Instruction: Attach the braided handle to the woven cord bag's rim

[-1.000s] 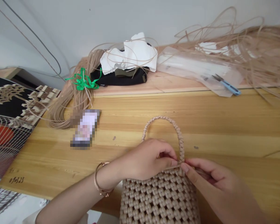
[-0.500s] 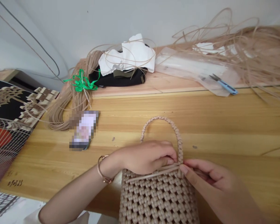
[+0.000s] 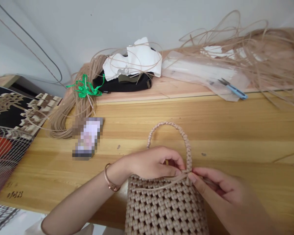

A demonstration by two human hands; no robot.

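- A person's left hand [image 3: 159,163], fingers curled and thumb drawn in to the fingertips, pinches what looks like a thin strand at the right foot of a carrying loop.
- The right hand [image 3: 218,187] meets it there, thumb pressed against that foot and fingers bent behind, gripping the handle's base.
- Below and between the two hands stands the woven bag [image 3: 161,209], its visible side fully knotted in an openwork pattern and, by all appearances, complete.
- Arching up beyond the left hand, the handle [image 3: 187,147] looks braided along its visible length; its far foot is hidden behind that hand.
- Just under the left hand, loose strands [image 3: 156,188] run out from the right thumb, suggesting that securing and trimming this joint remain.
- Well beyond the left hand, a black pouch [image 3: 132,85] bears a small tag [image 3: 106,92], its lettering too small to read.
- Nearer, to the left hand's upper left, a phone [image 3: 89,133] shows a pixelated screen, nothing legible.
- Far left of the left hand, handwritten digits [image 3: 14,195] on the wooden table [image 3: 51,176] appear to read "090323."
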